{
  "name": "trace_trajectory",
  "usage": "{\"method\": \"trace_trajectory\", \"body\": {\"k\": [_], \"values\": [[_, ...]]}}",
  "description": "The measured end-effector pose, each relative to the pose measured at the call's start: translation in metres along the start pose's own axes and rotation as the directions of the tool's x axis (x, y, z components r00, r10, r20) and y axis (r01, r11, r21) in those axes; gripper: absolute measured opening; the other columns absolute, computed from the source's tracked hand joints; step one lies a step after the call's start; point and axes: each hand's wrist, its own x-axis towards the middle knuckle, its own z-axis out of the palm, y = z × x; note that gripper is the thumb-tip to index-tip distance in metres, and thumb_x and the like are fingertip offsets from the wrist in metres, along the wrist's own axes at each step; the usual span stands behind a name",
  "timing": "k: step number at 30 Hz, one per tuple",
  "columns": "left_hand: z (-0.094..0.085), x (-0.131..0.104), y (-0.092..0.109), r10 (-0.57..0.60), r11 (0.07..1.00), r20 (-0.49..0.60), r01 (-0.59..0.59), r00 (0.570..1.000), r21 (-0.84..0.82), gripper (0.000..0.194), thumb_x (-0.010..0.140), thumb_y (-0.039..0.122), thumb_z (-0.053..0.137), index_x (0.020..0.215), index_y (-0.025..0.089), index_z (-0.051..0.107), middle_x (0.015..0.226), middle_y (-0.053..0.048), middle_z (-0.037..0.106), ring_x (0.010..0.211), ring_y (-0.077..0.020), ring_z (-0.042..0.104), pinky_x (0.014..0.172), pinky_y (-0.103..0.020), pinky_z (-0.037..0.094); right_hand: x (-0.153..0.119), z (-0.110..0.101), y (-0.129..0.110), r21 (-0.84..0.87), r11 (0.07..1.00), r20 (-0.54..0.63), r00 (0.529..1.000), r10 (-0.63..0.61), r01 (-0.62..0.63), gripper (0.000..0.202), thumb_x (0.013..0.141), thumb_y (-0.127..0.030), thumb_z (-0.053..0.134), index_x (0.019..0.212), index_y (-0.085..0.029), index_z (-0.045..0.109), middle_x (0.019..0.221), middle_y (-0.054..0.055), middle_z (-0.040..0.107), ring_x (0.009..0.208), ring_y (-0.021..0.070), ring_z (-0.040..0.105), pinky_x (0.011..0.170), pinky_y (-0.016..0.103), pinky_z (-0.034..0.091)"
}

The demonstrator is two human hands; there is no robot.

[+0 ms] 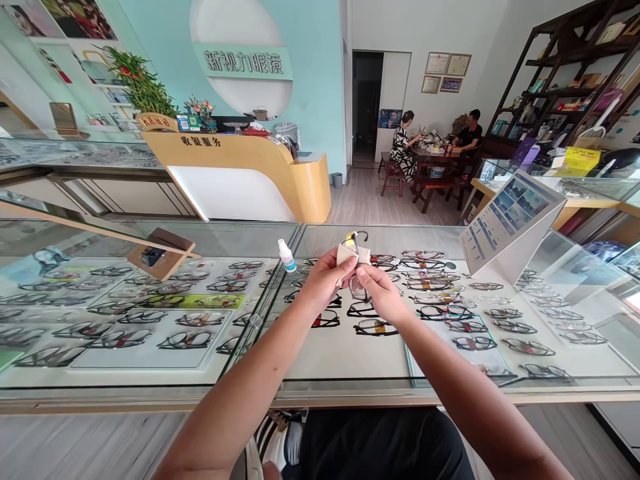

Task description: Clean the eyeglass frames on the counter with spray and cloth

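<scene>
Above the glass display counter, a pair of eyeglasses (358,289) is held up on its side, one lens pointing down and a temple arm sticking up. My left hand (324,279) is closed on a pale cloth (364,255) folded about the upper part of the glasses. The fingers of my right hand (383,292) pinch the frame near its middle. A yellow tag (351,238) shows at the top of the glasses. Left of my hands, a small white bottle (287,257) with a blue-and-white label stands on the glass. The lens inside the cloth is hidden.
Many eyeglasses (376,327) lie in rows inside the glass counter (320,383). A wooden-framed mirror (163,255) stands to the left, a tilted display card (515,223) to the right. Farther back are a cashier desk (240,153) and two people seated at a table (434,151).
</scene>
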Motion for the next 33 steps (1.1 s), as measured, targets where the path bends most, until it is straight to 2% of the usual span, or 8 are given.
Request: {"method": "trace_trajectory", "body": {"k": [3, 10, 15, 21, 27, 31, 33], "values": [[-0.002, 0.001, 0.0, 0.004, 1.0, 0.028, -0.004, 1.0, 0.009, 0.056, 0.079, 0.064, 0.1, 0.099, 0.017, 0.078, 0.06, 0.006, 0.049, 0.058, -0.0108, 0.047, 0.055, -0.025, 0.039, -0.001, -0.001, -0.001, 0.001, 1.0, 0.007, 1.0, 0.016, -0.016, 0.064, 0.105, -0.084, 0.061, 0.086, -0.023, 0.072, 0.086, 0.004, 0.066, 0.085, 0.0213, 0.055, 0.083, 0.037, 0.045], [-0.006, 0.0, 0.002, -0.007, 1.0, 0.054, 0.006, 0.999, 0.026, 0.054, 0.078, 0.063, 0.1, 0.088, 0.017, 0.074, 0.055, 0.006, 0.052, 0.049, -0.0095, 0.046, 0.049, -0.024, 0.04, 0.0, 0.0, -0.002, 0.034, 0.996, 0.045, 0.996, 0.08, -0.081, 0.065, 0.102, -0.087, 0.062, 0.086, -0.024, 0.072, 0.085, 0.004, 0.067, 0.084, 0.022, 0.057, 0.085, 0.038, 0.048], [0.0, -0.004, 0.003, 0.037, 0.998, 0.018, -0.038, 0.999, 0.05, 0.053, 0.08, 0.063, 0.099, 0.093, 0.017, 0.078, 0.054, 0.006, 0.054, 0.047, -0.0102, 0.047, 0.048, -0.026, 0.044, 0.001, -0.002, -0.004, 0.048, 0.997, 0.085, 0.994, 0.064, -0.069, 0.064, 0.104, -0.083, 0.063, 0.083, -0.023, 0.072, 0.086, 0.005, 0.069, 0.081, 0.0203, 0.056, 0.084, 0.038, 0.046], [0.008, -0.006, 0.005, 0.087, 0.994, -0.044, -0.084, 0.995, 0.063, 0.061, 0.077, 0.072, 0.098, 0.074, 0.019, 0.068, 0.049, 0.005, 0.053, 0.042, -0.0097, 0.045, 0.042, -0.026, 0.037, 0.001, -0.004, -0.003, 0.026, 0.998, 0.126, 0.991, 0.053, -0.057, 0.066, 0.106, -0.084, 0.06, 0.084, -0.022, 0.072, 0.086, 0.004, 0.069, 0.081, 0.0201, 0.057, 0.083, 0.037, 0.046], [0.01, -0.007, 0.005, 0.094, 0.995, -0.084, -0.09, 0.992, 0.047, 0.064, 0.075, 0.078, 0.097, 0.073, 0.019, 0.072, 0.048, 0.003, 0.055, 0.04, -0.0106, 0.047, 0.039, -0.026, 0.035, 0.001, -0.004, 0.0, -0.037, 0.998, 0.13, 0.99, 0.056, -0.051, 0.068, 0.106, -0.085, 0.058, 0.085, -0.022, 0.073, 0.086, 0.004, 0.068, 0.081, 0.0202, 0.056, 0.083, 0.036, 0.046], [0.009, -0.006, 0.002, 0.105, 0.994, -0.103, -0.1, 0.989, 0.045, 0.065, 0.079, 0.081, 0.092, 0.071, 0.02, 0.071, 0.045, 0.005, 0.049, 0.038, -0.0097, 0.042, 0.038, -0.026, 0.035, 0.0, -0.004, 0.0, -0.08, 0.996, 0.138, 0.989, 0.053, -0.042, 0.069, 0.108, -0.084, 0.054, 0.087, -0.022, 0.076, 0.086, 0.004, 0.067, 0.084, 0.0205, 0.056, 0.084, 0.036, 0.045], [0.008, -0.005, 0.001, 0.102, 0.994, -0.116, -0.096, 0.988, 0.054, 0.068, 0.081, 0.086, 0.087, 0.073, 0.02, 0.074, 0.047, 0.003, 0.052, 0.037, -0.0096, 0.041, 0.037, -0.027, 0.033, 0.0, -0.003, -0.001, -0.114, 0.993, 0.145, 0.988, 0.057, -0.04, 0.07, 0.108, -0.085, 0.053, 0.089, -0.022, 0.078, 0.085, 0.003, 0.066, 0.084, 0.0206, 0.055, 0.084, 0.035, 0.044]]}}
